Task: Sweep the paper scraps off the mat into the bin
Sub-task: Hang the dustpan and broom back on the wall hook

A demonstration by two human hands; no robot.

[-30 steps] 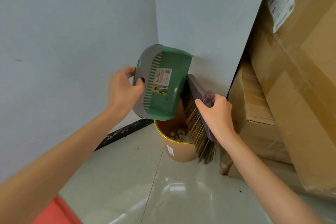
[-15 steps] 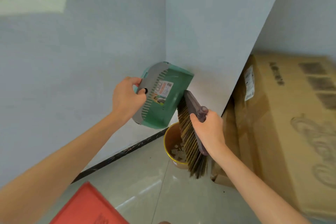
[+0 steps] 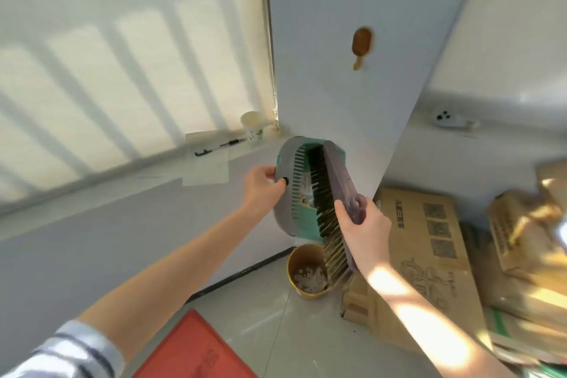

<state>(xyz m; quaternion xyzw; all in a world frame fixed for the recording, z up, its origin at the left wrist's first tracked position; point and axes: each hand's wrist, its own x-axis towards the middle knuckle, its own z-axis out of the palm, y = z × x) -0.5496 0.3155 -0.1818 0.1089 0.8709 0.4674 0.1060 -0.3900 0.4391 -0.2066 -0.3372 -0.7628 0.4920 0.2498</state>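
So, left hand (image 3: 260,190) gripped the dustpan (image 3: 285,212) edge, fingers curled. Right hand (image 3: 365,227) was wrapped round the brush (image 3: 337,181), bristles in the pan, above the bin (image 3: 302,258). Scraps (image 3: 310,278) lay in the bin. Risk: a flick could scatter bits onto the floor. Cardboard boxes (image 3: 429,239) crowded the bin's right; the red mat (image 3: 196,350) lay near.

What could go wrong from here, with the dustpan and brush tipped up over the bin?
1. The left hand holds the dustpan high above the narrow bin, so scraps that the brush knocks loose could drift past its rim onto the floor.
2. The brush, in the right hand, appears to hang with its lower bristles over the bin's right rim; a downward stroke might catch and tip the bin.
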